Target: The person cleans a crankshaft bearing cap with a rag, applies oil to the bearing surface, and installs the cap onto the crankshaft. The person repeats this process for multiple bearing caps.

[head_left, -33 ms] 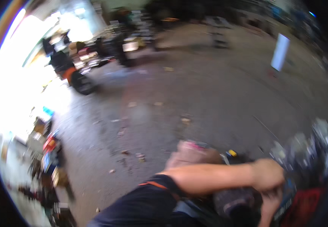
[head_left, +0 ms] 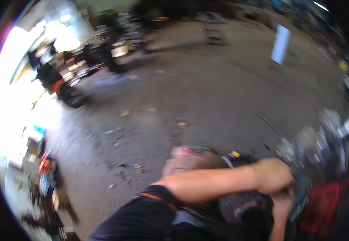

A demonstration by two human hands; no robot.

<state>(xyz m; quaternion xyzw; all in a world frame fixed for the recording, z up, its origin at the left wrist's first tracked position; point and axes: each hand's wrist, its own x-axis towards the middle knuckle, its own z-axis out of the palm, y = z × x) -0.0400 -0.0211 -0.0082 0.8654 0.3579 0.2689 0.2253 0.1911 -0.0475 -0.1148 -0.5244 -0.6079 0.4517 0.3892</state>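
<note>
From the lower left, my left arm in a dark sleeve with an orange band reaches across to the right. My left hand (head_left: pixel 274 176) is bent over at the wrist, its fingers curled down and hidden. Just beneath it, touching or almost touching, is my right hand (head_left: pixel 283 200), also closed. Blur and overlap hide whatever the two hands hold. Right beside them stands a dark teal box-like thing (head_left: pixel 302 197), next to a red crate-like thing (head_left: pixel 329 207). A brownish-pink bundle (head_left: pixel 190 160) lies beyond my left forearm, near a small yellow and black object (head_left: pixel 235 154).
Clear plastic-looking items (head_left: pixel 309 140) are heaped at the right, near a thin rod (head_left: pixel 269 123) on the grey floor (head_left: pixel 210 92). A white upright panel (head_left: pixel 281 44) stands farther off. A motorbike (head_left: pixel 62 88) is at the left, above assorted clutter (head_left: pixel 46 176) along the bright edge.
The whole scene has shifted left in the picture, as my view swung right. My two hands stay together beside the teal thing.
</note>
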